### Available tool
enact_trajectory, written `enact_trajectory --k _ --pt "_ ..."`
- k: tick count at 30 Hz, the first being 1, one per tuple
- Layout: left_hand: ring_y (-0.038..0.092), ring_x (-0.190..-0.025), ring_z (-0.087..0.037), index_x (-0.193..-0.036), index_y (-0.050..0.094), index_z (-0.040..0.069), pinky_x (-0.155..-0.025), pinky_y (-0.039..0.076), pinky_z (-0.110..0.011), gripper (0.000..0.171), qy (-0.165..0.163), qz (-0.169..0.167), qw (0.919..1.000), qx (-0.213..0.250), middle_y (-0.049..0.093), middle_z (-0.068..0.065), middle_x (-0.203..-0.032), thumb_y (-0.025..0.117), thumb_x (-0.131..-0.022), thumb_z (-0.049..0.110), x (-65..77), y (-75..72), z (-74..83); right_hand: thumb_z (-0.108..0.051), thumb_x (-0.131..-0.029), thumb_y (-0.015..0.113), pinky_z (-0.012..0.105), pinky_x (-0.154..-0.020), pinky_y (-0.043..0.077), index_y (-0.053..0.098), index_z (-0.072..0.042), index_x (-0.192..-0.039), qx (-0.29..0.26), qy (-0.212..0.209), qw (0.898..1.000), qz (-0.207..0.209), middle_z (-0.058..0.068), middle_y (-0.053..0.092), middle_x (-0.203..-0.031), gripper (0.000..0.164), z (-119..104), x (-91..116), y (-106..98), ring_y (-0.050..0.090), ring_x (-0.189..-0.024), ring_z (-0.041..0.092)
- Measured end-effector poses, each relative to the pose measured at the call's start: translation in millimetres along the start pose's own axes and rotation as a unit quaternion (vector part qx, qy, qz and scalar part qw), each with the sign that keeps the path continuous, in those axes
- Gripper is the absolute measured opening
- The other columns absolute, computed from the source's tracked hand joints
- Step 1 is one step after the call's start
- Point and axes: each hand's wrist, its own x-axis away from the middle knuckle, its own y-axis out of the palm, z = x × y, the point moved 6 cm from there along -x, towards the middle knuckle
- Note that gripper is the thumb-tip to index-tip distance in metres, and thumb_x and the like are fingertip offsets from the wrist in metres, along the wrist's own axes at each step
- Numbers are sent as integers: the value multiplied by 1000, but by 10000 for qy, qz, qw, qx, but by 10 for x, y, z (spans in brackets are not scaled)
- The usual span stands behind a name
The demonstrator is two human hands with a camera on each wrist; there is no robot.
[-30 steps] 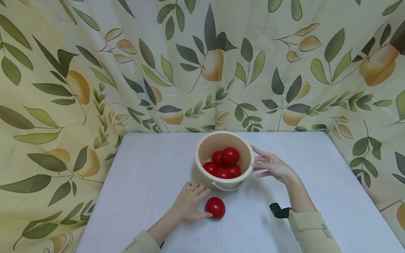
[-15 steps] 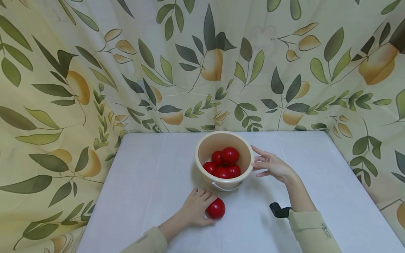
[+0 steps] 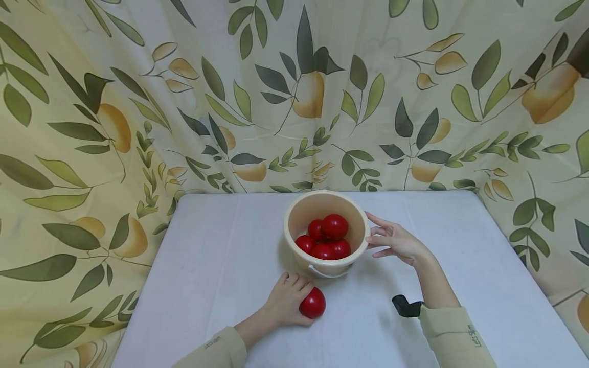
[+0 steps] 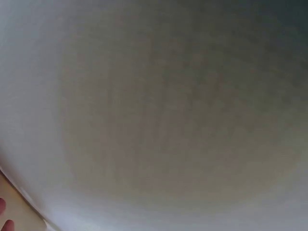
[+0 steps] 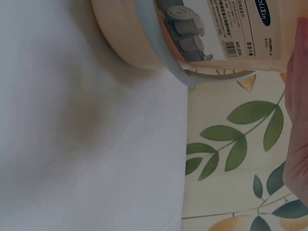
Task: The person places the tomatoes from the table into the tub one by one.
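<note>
In the head view my left hand (image 3: 288,301) grips a glossy red ball (image 3: 313,303) from its left side, just in front of a cream bucket (image 3: 299,263). The thumb is at the ball's near side and the fingers at its far side. Several similar red balls (image 3: 335,227) lie inside the bucket. My right hand (image 3: 397,242) touches the bucket's right side near the rim, its fingers spread and slightly bent. In the right wrist view, the right hand (image 5: 299,125) is against the bucket's labelled wall (image 5: 260,43). Only fingertips (image 4: 7,225) show in the left wrist view.
The bucket stands on a white-covered table (image 3: 221,240), its pale handle (image 3: 327,274) hanging down toward the front. A leaf-and-fruit patterned curtain (image 3: 276,102) rises behind and to the sides. A black strap piece (image 3: 407,306) sticks out at the right wrist.
My left hand has moved right and closed around the red ball, which has shifted slightly left over the last half second. The right hand and bucket have stayed in place.
</note>
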Motion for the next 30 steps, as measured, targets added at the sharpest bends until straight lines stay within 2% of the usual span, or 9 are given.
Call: enact_trajectory --k 5,8,13,19,24,30 --pt "48 -98 -12 -111 57 22 -83 40 -34 71 -24 52 9998 192 57 6 -106 58 -61 72 35 -86 -81 -18 -86 63 37 -71 54 15 -15 -147 -1 29 10000 6 11 61 -103 77 3 5 -1 66 -84 17" --pt "49 -95 -13 -108 57 22 -82 42 -35 69 -73 171 9995 268 57 5 -104 61 -60 71 54 -200 -166 -17 -86 63 36 -70 54 15 -14 -147 -20 11 10000 -13 10 61 -102 77 3 5 0 66 -84 17" --pt "51 -93 -14 -107 58 20 -79 45 -36 71 3 491 9983 308 57 4 -101 66 -56 68 65 -494 -314 -13 -86 63 36 -69 54 15 -11 -147 -99 -52 9999 -60 9 63 -99 77 -2 6 4 67 -82 16" --pt "52 -90 -15 -108 58 19 -77 48 -36 75 271 889 9955 160 58 3 -99 70 -52 68 23 -895 -479 -14 -86 63 36 -68 54 15 -11 -147 -97 -66 9999 -66 4 63 -95 77 -16 10 10 67 -82 16" --pt "53 -88 -17 -108 58 17 -76 48 -37 75 412 1142 9926 17 59 1 -100 70 -53 67 -108 -1227 -632 -14 -86 62 36 -68 54 15 -11 -147 -80 -69 9999 -58 8 63 -98 77 -28 16 12 67 -82 16" --pt "54 -92 -20 -110 57 16 -79 47 -40 75 231 1271 9915 -174 60 -2 -103 71 -55 65 -424 -1473 -852 -14 -86 63 36 -69 54 16 -12 -147 -57 -44 10000 -50 8 63 -98 77 -22 7 12 67 -83 17"
